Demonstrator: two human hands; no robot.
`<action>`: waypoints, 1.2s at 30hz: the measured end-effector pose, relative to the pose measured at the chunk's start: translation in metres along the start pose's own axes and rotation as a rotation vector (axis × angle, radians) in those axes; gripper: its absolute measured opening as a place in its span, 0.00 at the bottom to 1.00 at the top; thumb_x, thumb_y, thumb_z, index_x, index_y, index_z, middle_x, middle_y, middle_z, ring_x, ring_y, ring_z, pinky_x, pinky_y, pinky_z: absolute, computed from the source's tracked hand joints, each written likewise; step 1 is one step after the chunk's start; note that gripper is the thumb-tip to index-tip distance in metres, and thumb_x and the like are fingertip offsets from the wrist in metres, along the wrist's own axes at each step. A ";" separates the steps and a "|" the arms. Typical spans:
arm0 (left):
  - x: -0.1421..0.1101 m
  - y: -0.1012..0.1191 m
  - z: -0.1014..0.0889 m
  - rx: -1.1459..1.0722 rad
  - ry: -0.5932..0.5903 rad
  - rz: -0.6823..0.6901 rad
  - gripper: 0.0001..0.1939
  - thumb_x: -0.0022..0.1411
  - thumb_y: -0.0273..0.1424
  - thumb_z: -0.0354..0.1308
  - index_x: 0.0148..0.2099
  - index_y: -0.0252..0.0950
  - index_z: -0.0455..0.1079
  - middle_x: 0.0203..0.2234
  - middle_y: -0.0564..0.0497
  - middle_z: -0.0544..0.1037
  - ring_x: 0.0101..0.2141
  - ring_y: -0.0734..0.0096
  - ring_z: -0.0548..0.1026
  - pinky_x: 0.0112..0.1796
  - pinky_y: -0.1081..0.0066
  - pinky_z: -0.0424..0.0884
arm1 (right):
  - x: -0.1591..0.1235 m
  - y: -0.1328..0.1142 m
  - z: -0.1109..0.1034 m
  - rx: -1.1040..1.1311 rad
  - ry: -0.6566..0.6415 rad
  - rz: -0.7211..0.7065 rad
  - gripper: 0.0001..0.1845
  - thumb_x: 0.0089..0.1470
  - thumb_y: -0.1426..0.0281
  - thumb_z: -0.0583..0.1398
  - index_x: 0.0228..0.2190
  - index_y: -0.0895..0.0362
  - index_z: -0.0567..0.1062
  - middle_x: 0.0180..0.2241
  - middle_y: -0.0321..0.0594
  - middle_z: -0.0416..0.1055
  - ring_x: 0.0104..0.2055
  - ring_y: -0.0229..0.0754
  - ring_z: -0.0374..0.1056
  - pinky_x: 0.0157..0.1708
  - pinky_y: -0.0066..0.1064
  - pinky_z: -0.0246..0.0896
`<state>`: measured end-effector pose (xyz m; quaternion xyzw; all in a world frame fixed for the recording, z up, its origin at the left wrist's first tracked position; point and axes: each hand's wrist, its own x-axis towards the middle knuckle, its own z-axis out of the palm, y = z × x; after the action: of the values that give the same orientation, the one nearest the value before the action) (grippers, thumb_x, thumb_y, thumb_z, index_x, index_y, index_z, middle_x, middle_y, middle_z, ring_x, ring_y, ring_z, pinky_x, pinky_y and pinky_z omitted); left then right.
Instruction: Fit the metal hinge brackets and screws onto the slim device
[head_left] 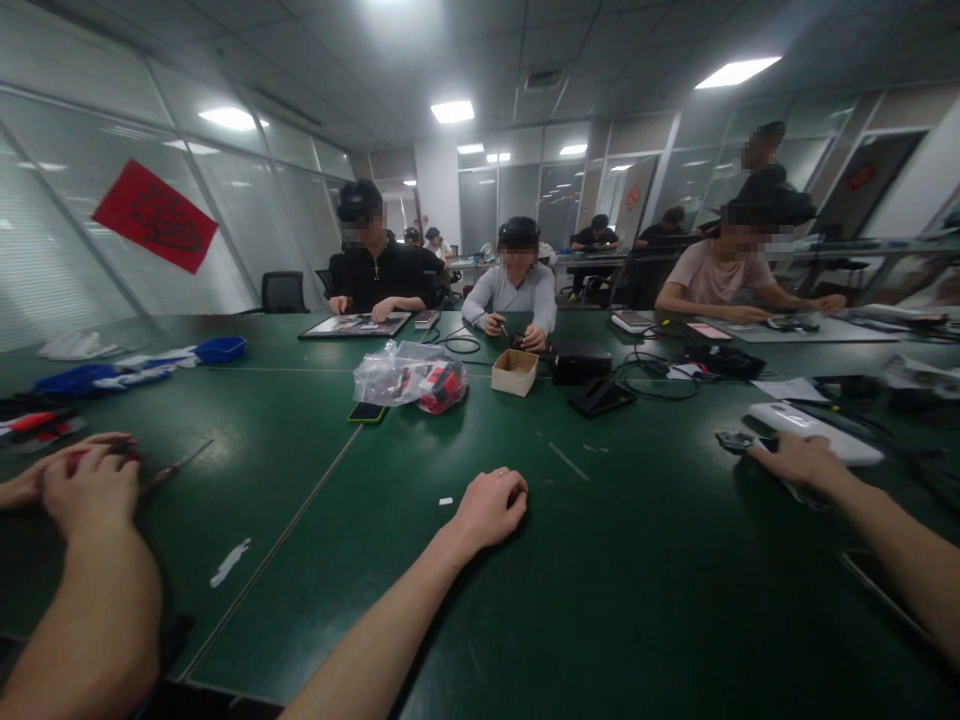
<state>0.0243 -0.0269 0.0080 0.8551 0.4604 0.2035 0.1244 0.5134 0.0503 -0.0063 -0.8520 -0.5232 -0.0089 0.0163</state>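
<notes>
My left hand point(489, 506) rests on the green table point(615, 590) near the middle, fingers curled into a loose fist with a ring on one finger; what it holds, if anything, is hidden. My right hand point(801, 462) lies out to the right, fingers stretched flat, their tips touching a small dark device point(736, 440). A white flat box point(814, 430) lies just behind that hand. A thin stick point(568, 461) and a small white scrap point(445, 500) lie on the table between my hands.
A neighbour's two hands point(82, 478) work with a thin tool at the left edge. A plastic bag with red parts point(411, 376), a phone point(367, 412), a cardboard box point(514, 371) and black cables point(645, 385) lie mid-table. Three people sit across.
</notes>
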 end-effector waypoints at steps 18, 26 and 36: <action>0.000 0.001 -0.001 0.044 -0.014 0.001 0.08 0.60 0.29 0.48 0.37 0.36 0.68 0.31 0.51 0.73 0.32 0.71 0.70 0.34 0.71 0.63 | -0.009 0.008 -0.011 0.034 -0.024 0.064 0.41 0.51 0.47 0.47 0.49 0.72 0.62 0.46 0.67 0.65 0.48 0.62 0.64 0.43 0.42 0.63; 0.000 0.000 0.000 0.039 -0.011 0.011 0.07 0.61 0.29 0.49 0.37 0.37 0.68 0.31 0.52 0.73 0.32 0.72 0.70 0.34 0.71 0.63 | -0.002 0.015 -0.014 0.046 -0.087 -0.020 0.34 0.53 0.49 0.45 0.42 0.67 0.69 0.39 0.61 0.70 0.43 0.59 0.68 0.40 0.40 0.63; 0.000 0.000 0.000 0.051 -0.014 0.012 0.07 0.61 0.29 0.49 0.36 0.36 0.68 0.30 0.52 0.73 0.32 0.72 0.70 0.34 0.72 0.63 | -0.003 0.014 -0.015 0.041 -0.102 -0.037 0.34 0.52 0.49 0.46 0.40 0.66 0.70 0.39 0.61 0.70 0.42 0.58 0.68 0.39 0.40 0.63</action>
<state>0.0243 -0.0270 0.0085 0.8621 0.4596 0.1862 0.1046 0.5250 0.0408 0.0083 -0.8409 -0.5393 0.0450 0.0068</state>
